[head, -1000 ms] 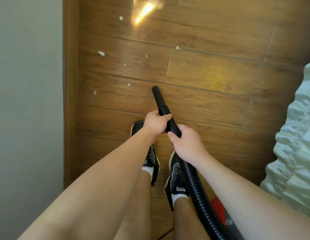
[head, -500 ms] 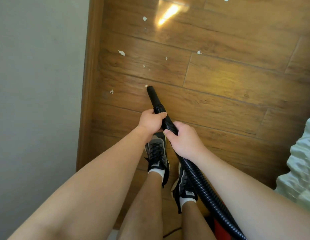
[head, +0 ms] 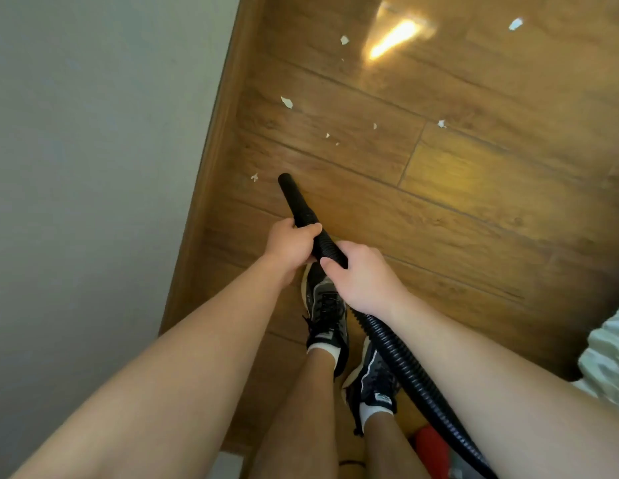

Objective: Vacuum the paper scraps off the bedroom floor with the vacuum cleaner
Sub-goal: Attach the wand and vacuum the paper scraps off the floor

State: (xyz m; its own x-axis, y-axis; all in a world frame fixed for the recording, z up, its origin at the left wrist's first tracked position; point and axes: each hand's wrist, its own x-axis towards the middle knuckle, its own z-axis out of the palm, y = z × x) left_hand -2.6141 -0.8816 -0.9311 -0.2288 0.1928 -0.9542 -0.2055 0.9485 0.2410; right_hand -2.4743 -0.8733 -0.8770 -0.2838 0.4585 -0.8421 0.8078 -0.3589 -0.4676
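A black ribbed vacuum hose (head: 398,347) runs from the bottom right up to a smooth black nozzle (head: 293,198) pointing at the wooden floor (head: 474,209). My left hand (head: 290,243) grips the hose just behind the nozzle. Right behind it, my right hand (head: 361,276) grips the ribbed part. A small white paper scrap (head: 254,177) lies just left of the nozzle tip. Several more scraps lie further ahead, among them one scrap (head: 286,102) near the skirting and another scrap (head: 441,124) to the right.
A grey wall (head: 94,167) with a wooden skirting board (head: 215,160) bounds the floor on the left. White bedding (head: 608,354) shows at the right edge. The red vacuum body (head: 432,447) sits behind my feet in dark sneakers (head: 327,305).
The nozzle has swung left toward the skirting, ending beside the scrap near the wall. The scrap that lay by the nozzle tip is gone. The view has tilted and my feet have stepped forward.
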